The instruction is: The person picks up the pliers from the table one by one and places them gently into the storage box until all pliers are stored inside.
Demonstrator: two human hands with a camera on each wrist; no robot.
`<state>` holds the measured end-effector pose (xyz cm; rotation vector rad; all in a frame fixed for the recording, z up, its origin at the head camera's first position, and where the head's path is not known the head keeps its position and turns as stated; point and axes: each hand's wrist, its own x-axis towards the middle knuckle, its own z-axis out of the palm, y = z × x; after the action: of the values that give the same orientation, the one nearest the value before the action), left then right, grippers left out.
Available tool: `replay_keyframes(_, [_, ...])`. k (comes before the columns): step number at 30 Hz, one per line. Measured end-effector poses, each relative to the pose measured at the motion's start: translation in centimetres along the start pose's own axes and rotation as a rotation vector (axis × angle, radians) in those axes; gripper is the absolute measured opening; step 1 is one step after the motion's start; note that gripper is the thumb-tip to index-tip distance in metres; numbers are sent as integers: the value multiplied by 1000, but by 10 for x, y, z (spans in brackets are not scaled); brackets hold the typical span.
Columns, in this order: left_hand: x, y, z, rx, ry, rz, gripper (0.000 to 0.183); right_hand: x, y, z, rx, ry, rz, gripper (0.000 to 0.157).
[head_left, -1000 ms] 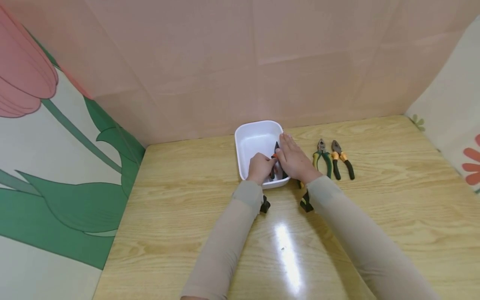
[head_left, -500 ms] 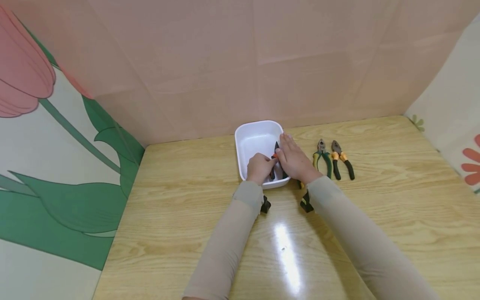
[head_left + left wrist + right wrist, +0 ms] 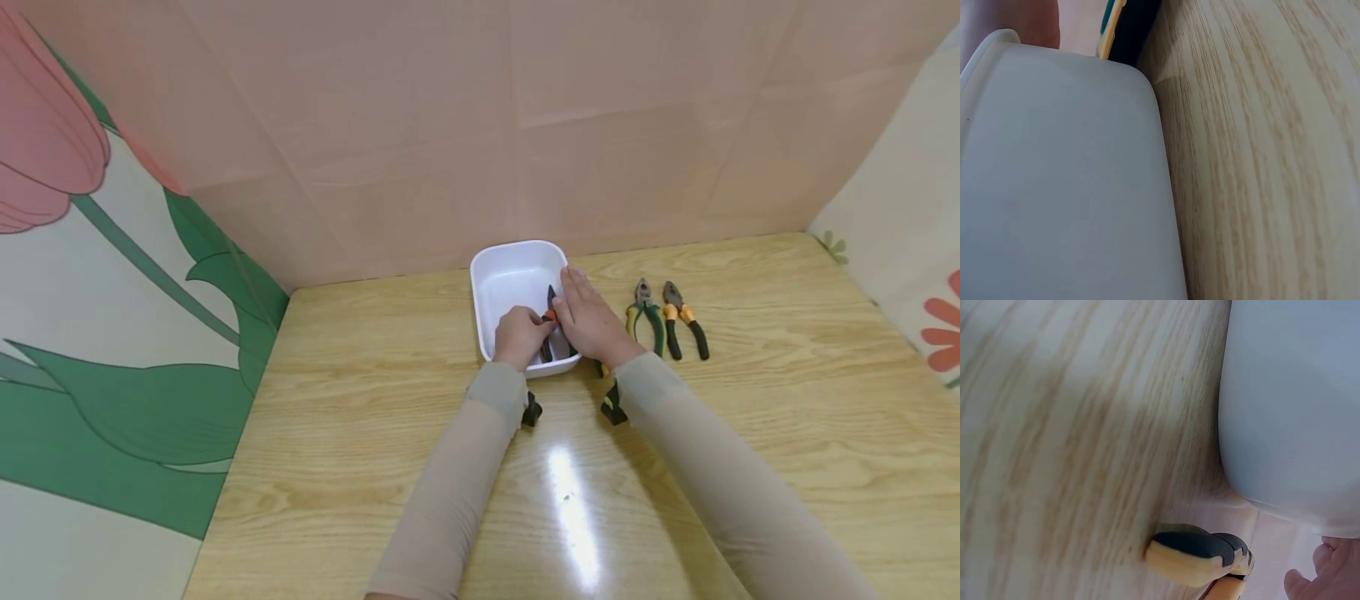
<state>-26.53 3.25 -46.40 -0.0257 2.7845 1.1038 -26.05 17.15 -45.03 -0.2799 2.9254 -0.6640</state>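
In the head view my left hand (image 3: pixel 520 336) reaches into a white plastic bin (image 3: pixel 480 304). Its thumb and fingers pinch a pair of pliers (image 3: pixel 551 316) with a dark pointed nose and orange and black handles. The pliers lie lengthwise near the bin's right wall, partly hidden by the hand. My right hand (image 3: pixel 592 323) rests along the bin's right rim, its fingers straight and pointing away from me. In the left wrist view the outer wall of the bin (image 3: pixel 1072 169) fills the left side.
Right of the bin lie green-and-yellow pliers (image 3: pixel 644 312) and orange-and-black pliers (image 3: pixel 684 318). Beside the bin, a yellow-and-black handle (image 3: pixel 1185 559) shows in the right wrist view, mostly hidden by the right wrist from above. The wooden table (image 3: pixel 360 367) meets a pinkish-brown backdrop (image 3: pixel 390 167) behind the bin.
The pliers in the bin have shifted slightly toward me, and more orange shows at my left fingertips. Both hands stay almost in place.
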Motion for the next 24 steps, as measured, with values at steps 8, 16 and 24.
replay_keyframes(8, [0, -1, 1, -1, -15, -17, 27, 1, 3, 4, -15, 13, -13, 69])
replay_keyframes(16, [1, 1, 2, -47, -4, -13, 21, 1, 3, 2, -13, 0, 5, 69])
replay_keyframes(24, [2, 2, 1, -49, 12, -12, 21, 0, 1, 0, 3, 1, 7, 68])
